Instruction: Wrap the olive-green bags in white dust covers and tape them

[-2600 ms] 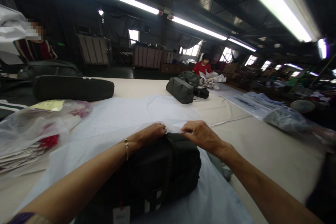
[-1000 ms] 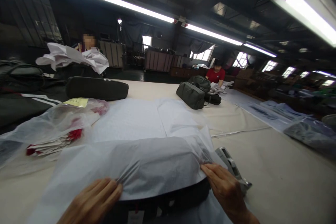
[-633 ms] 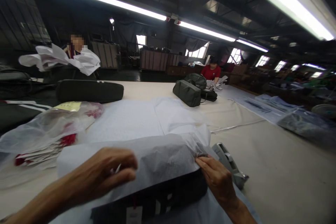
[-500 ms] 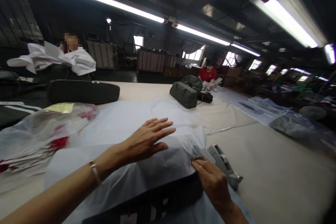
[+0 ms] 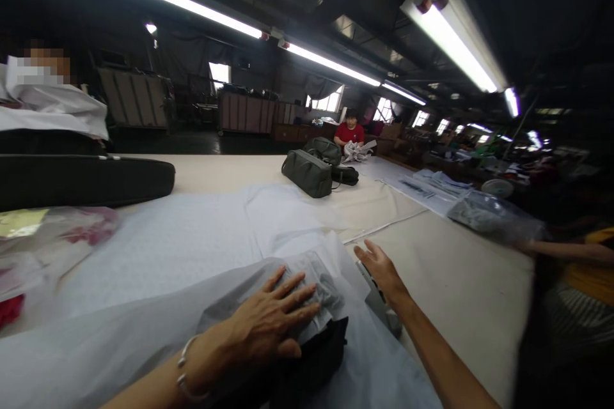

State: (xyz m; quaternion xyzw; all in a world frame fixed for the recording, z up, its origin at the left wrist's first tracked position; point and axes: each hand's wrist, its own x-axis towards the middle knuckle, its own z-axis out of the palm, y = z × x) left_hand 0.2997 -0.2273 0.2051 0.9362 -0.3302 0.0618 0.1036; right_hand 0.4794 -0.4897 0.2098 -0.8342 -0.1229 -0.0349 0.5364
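Observation:
White wrapping sheets (image 5: 192, 230) lie over the table in front of me, the upper one partly covering a black item (image 5: 316, 361). My left hand (image 5: 278, 313) rests spread on the crumpled sheet above the black item, a bracelet on its wrist. At the sheet's right edge, my right hand (image 5: 381, 268) is over a grey tape dispenser (image 5: 381, 307), fingers apart; its fingertips partly hide the tool's upper end, and I cannot make out whether they touch it.
Dark green bags (image 5: 307, 172) stand farther back. A long dark case (image 5: 86, 180) and a plastic bag with red pieces (image 5: 91, 230) lie left. A person in red (image 5: 349, 133) is behind the table. At right, a person's arm (image 5: 566, 250) reaches to a clear plastic bag (image 5: 496, 212).
My left hand has come down flat on the sheet. My right hand has let go of the sheet's edge and moved to the grey tool. The view has turned right.

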